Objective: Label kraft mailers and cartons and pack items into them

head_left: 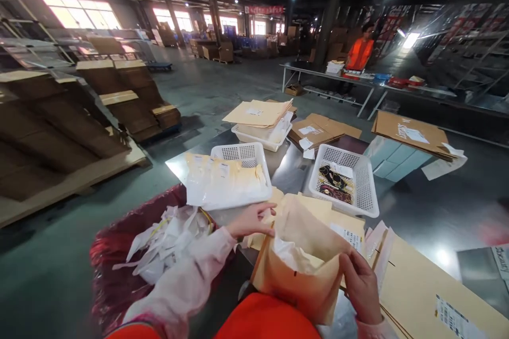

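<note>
A tan padded envelope (294, 288) is held in front of my body, its mouth spread wide and pale lining showing inside. My left hand (252, 221) is at the upper left corner, thumb and fingers closed around the edge. On the right side, my right hand (361, 282) pinches the rim between thumb and fingers. Whether anything lies deep in the envelope is hidden. More labelled envelopes (421, 280) are spread on the table beside my right hand. Beyond the envelope stands a white basket (368, 183) holding small packaged dark and gold items (337, 185).
A white basket (260, 156) of filled mailers stands ahead left, another basket (254, 135) under flat envelopes behind it. A red-lined bin (109, 246) holds white scraps (170, 243). Flattened cardboard (409, 130) tops pale boxes at right. A person in an orange vest (360, 54) stands farther off.
</note>
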### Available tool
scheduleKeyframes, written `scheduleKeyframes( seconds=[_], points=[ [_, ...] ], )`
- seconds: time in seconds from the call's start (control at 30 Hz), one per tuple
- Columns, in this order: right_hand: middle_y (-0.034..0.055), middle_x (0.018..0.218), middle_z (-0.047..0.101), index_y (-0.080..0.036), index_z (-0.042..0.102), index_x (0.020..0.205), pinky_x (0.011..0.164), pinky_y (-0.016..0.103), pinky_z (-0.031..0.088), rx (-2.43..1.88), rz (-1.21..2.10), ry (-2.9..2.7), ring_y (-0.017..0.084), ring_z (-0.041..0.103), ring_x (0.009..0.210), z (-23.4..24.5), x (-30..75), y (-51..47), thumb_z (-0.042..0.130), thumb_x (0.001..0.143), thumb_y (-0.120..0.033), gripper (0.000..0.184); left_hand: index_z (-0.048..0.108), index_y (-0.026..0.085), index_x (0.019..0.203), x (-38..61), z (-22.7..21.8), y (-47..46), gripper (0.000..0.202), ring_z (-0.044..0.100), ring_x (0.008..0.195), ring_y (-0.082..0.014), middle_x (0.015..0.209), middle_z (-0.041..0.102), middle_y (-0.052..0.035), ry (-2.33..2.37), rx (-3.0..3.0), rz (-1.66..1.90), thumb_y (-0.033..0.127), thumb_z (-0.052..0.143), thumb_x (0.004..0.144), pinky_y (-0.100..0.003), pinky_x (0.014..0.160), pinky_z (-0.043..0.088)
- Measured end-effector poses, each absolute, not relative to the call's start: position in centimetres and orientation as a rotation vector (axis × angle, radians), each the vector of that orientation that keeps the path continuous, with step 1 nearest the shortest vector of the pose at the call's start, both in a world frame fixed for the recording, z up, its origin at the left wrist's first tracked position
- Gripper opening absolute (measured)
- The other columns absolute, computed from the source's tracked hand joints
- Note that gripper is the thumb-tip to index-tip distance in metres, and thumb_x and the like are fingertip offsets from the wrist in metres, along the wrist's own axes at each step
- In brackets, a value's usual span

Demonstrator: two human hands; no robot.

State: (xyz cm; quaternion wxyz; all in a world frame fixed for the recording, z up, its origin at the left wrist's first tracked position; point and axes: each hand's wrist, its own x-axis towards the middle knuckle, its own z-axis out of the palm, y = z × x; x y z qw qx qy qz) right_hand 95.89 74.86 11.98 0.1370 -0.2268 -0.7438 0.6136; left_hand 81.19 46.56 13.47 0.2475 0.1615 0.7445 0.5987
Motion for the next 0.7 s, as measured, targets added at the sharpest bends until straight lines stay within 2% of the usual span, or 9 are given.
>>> scheduleKeyframes(
  seconds=[0.07,0.13,0.17,0.23,0.33,0.47,0.57,0.7],
  points=[
    [0.0071,0.086,0.076,-0.019,0.076,0.086,0.073,0.036,0.059,-0.508,1.856,-2.353,0.029,0.069,0.084,12.9,95.9,75.6,0.074,0.059,-0.057,0.046,0.073,0.011,0.086,80.6,12.3,49.0,0.048,0.050,0.068,-0.0107,0.076,0.063,0.0017,1.902,0.542,1.599,0.035,0.085,0.046,-0.021,0.061,0.038],
    [0.0059,0.074,0.075,-0.020,0.077,0.075,0.066,0.033,0.059,-0.422,1.788,-2.526,0.027,0.069,0.073,13.6,95.8,76.9,0.075,0.059,-0.052,0.036,0.070,0.010,0.064,79.6,11.7,49.3,0.034,0.043,0.057,-0.0081,0.056,0.052,0.0043,1.870,0.598,1.591,0.040,0.082,0.052,-0.020,0.054,0.031],
    [0.0057,0.073,0.075,-0.022,0.077,0.072,0.067,0.033,0.059,-0.407,1.715,-2.561,0.027,0.069,0.072,13.7,95.9,77.8,0.075,0.060,-0.050,0.031,0.068,0.011,0.057,79.2,11.4,48.9,0.035,0.040,0.055,-0.0078,0.051,0.048,0.0046,1.881,0.598,1.622,0.042,0.081,0.053,-0.021,0.053,0.030],
    [0.0055,0.078,0.076,-0.024,0.078,0.071,0.072,0.034,0.060,-0.403,1.581,-2.518,0.028,0.070,0.078,13.6,95.9,79.8,0.074,0.059,-0.049,0.028,0.067,0.011,0.053,78.7,10.8,48.0,0.039,0.043,0.055,-0.0093,0.051,0.051,0.0024,1.903,0.579,1.714,0.048,0.080,0.054,-0.022,0.054,0.033],
    [0.0063,0.083,0.076,-0.025,0.078,0.074,0.073,0.035,0.060,-0.401,1.450,-2.421,0.028,0.071,0.081,12.6,95.9,82.6,0.075,0.056,-0.049,0.030,0.073,0.013,0.065,78.3,10.0,47.3,0.044,0.054,0.066,-0.0148,0.067,0.064,-0.0047,1.897,0.583,1.793,0.056,0.076,0.059,-0.027,0.063,0.042],
    [0.0087,0.087,0.076,-0.025,0.078,0.076,0.079,0.038,0.059,-0.315,1.439,-2.494,0.028,0.071,0.085,12.2,95.3,84.2,0.074,0.059,-0.052,0.033,0.077,0.015,0.082,78.0,9.7,47.3,0.042,0.056,0.070,-0.0159,0.074,0.065,-0.0070,1.886,0.808,1.762,0.054,0.071,0.069,-0.028,0.067,0.043],
    [0.0113,0.085,0.076,-0.024,0.078,0.069,0.085,0.043,0.056,-0.166,1.458,-2.704,0.031,0.070,0.090,13.7,94.7,84.4,0.067,0.065,-0.059,0.037,0.078,0.016,0.086,77.9,10.3,47.0,0.034,0.056,0.070,-0.0159,0.073,0.063,-0.0068,1.925,1.138,1.564,0.044,0.060,0.081,-0.028,0.069,0.043],
    [0.0119,0.100,0.074,-0.025,0.078,0.090,0.097,0.050,0.047,0.052,1.465,-2.889,0.035,0.063,0.107,16.2,94.7,84.3,0.060,0.071,-0.065,0.048,0.074,0.018,0.101,78.7,11.7,45.8,0.032,0.057,0.082,-0.0203,0.087,0.062,-0.0096,2.222,1.525,1.086,0.028,0.050,0.084,-0.031,0.077,0.044]
  ],
)
